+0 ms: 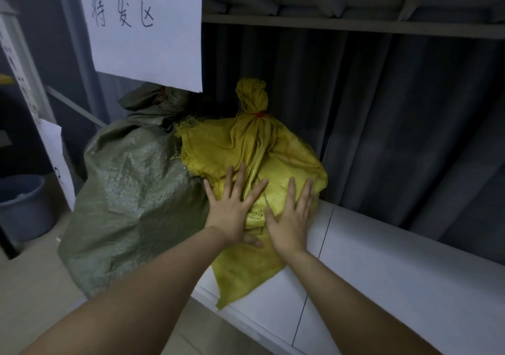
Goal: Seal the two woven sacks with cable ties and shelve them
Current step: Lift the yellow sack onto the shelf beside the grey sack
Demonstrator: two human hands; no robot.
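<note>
- Dim storage bay, and on the white shelf (pixel 382 259) sits the yellow sack (pixel 273 149), its lower corner trailing over the shelf's front edge.
- Its neck is bunched and cinched with a red cable tie (pixel 260 114), so this one looks sealed; I'd call this the shelving step.
- Left hand (pixel 235 210) lies flat on the sack's near face with fingers straight and spread, gripping nothing.
- Right hand (pixel 292 218) is just beside it, also flat with straight fingers, palm on the fabric near the sack's right flank.
- Key relation: the sack's bulk lies ahead of and above the fingertips, with its long axis running from the trailing corner up to the tied neck. Both hands are on its lower half, the left a touch higher, so a push would likely drive it back toward the curtain.
- Green sack (pixel 131 190) is pressed against its left side, neck gathered too. I can't tell whether it rests on the shelf or the floor.
- Behind hangs a dark curtain (pixel 382 108), with a handwritten paper sign (pixel 144 26) above and a blue bucket (pixel 21 204) far left.
</note>
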